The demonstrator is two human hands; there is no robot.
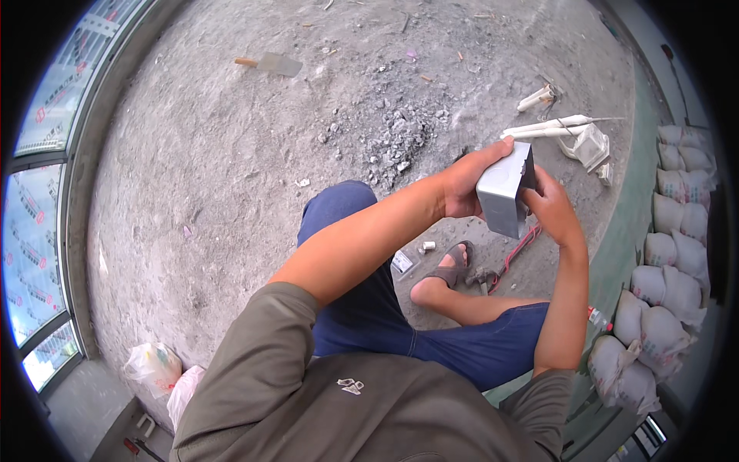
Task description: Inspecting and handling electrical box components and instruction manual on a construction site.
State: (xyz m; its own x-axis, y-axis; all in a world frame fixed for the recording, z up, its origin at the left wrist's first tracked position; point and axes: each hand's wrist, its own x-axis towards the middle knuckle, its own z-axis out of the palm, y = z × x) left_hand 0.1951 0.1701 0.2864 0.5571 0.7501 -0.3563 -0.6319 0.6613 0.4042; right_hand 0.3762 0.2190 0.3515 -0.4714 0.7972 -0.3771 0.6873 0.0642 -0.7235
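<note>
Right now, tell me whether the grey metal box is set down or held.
Held: the left hand and right hand have the grey metal box between them.

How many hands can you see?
2: the left hand holds the grey box from its left, and the right hand is at its right side. The box partly hides both.

The left forearm (362, 242) is reaching toward two o'clock, the left hand (462, 185) gripping with its thumb (493, 152) extending the same way. The right forearm (564, 308) is rising toward twelve, the right wrist (571, 243) bending and the right hand (556, 209) closing toward eleven o'clock.
</note>
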